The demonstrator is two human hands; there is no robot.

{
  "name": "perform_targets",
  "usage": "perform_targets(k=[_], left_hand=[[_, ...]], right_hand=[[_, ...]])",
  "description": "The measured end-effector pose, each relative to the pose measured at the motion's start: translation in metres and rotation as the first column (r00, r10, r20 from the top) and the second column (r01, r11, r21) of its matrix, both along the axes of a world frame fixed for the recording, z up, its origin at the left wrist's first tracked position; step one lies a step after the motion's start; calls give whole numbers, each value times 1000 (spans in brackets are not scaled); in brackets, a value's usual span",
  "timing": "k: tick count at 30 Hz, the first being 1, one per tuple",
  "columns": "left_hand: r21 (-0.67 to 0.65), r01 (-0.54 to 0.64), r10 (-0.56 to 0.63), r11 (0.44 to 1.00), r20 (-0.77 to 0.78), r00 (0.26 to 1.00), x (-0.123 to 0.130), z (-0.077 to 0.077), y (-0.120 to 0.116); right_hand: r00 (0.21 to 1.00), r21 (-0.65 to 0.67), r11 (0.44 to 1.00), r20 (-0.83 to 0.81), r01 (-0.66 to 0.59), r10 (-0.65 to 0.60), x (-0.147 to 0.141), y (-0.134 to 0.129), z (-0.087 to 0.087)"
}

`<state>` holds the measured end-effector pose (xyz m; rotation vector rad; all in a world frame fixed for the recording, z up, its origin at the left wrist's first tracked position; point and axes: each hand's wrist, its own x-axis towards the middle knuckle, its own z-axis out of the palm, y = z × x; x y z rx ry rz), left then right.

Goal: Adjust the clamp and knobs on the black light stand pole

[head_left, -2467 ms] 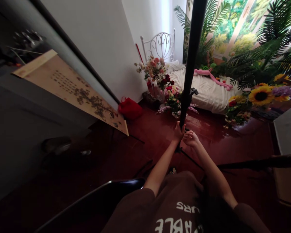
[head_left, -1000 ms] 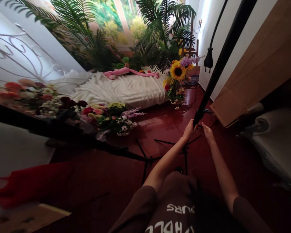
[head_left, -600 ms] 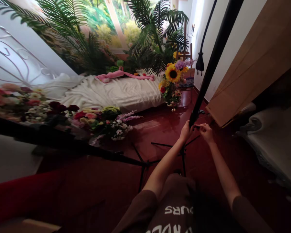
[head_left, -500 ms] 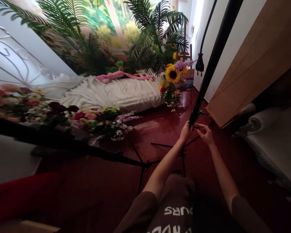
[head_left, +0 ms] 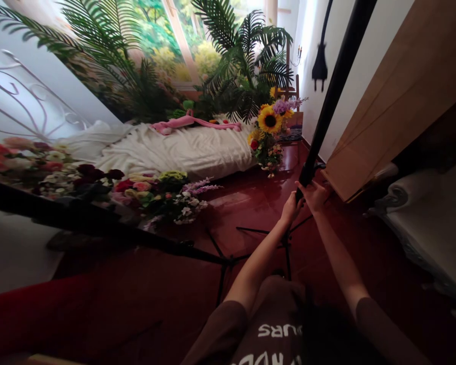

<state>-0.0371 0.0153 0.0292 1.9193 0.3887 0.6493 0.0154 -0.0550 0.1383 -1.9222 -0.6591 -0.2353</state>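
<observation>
A black light stand [head_left: 332, 96] leans up toward the top right, its thin legs spread on the floor. My left hand [head_left: 291, 208] is closed around its lower pole. Just above that, my right hand [head_left: 314, 195] grips the same pole beneath a black collar [head_left: 307, 172] with a side knob; some of its fingers are hidden behind the pole. A black power plug [head_left: 319, 68] dangles on its cord beside the upper pole.
Another black stand [head_left: 148, 237] slants across the left. Flowers [head_left: 167, 195] edge a white-draped platform [head_left: 182, 152] holding a pink plush toy [head_left: 182, 121]. Sunflowers [head_left: 269, 120] stand at its right end. A brown board [head_left: 383, 101] and a rolled sheet [head_left: 403, 195] are on the right.
My right hand has moved from beside the pole up onto it. The collar with its knob sits a little higher. The hanging plug has risen and shifted slightly right.
</observation>
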Motion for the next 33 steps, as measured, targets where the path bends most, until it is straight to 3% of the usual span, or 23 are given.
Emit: perform_targets(k=[3,5,10,14,17,21,26,29,33], left_hand=[[-20,-9,9,1000,-9,1000,-2,5,-2],[-13,-32,32,999,-17,999,-2,6,-3],[-22,-42,42,999,-5,999,0,5,-4],[6,-53,53,999,-14,998,0,3,-4],[20,-58,59,998,-5,998,0,0,-3],[35,-57,56,998,30,998,2,-5,-2],[44,-71,70,997,19,997,4,-9,-2],[40,-65,64,997,19,998,4,-10,-1],[38,-60,59,997,26,998,5,-11,-2]], right_hand=[[998,59,998,56,-35,31,2,4,35],[996,104,993,76,-53,45,3,7,49],[995,145,987,80,-69,58,8,8,49],[991,120,986,76,-120,111,19,-1,35],[974,80,971,49,-226,223,27,-20,17],[935,-14,938,-87,-346,344,32,-52,-28],[895,-56,942,-334,-331,295,35,-75,-85],[877,-12,942,-369,-337,309,35,-76,-97],[876,-21,945,-382,-326,294,35,-69,-97]])
